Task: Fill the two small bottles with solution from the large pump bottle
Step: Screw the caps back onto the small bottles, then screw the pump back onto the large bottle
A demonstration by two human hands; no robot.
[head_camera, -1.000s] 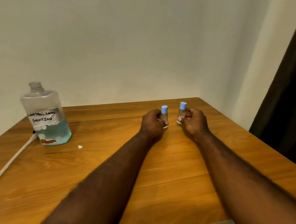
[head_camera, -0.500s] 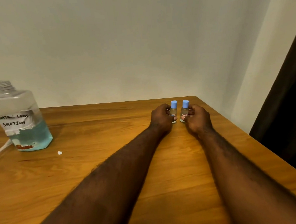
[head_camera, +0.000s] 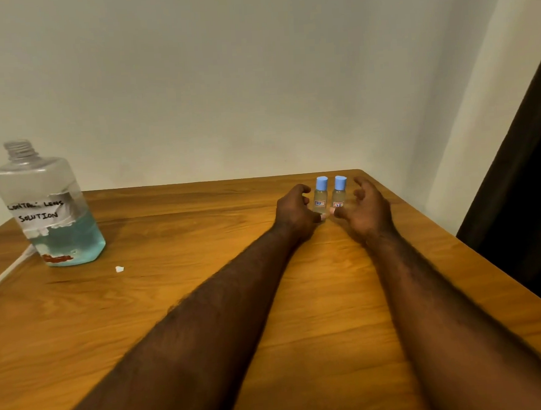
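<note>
Small bottles (head_camera: 321,198): clear cylinders, blue caps, wooden table (head_camera: 142,307) far-right corner. Left hand (head_camera: 295,212), right hand (head_camera: 369,211) alongside, fingers loosely apart.

Two small bottles (head_camera: 329,195) side by side far right on table (head_camera: 180,305), large bottle (head_camera: 46,206) far left

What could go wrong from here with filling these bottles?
1. The left small bottle and right small bottle stand close together near the far right corner of the table, with the left hand and right hand close beside them. A nudge could topple both.
2. The large bottle has an open neck with no pump in view and stands by a white cable. If tipped, it would likely spill.
</note>
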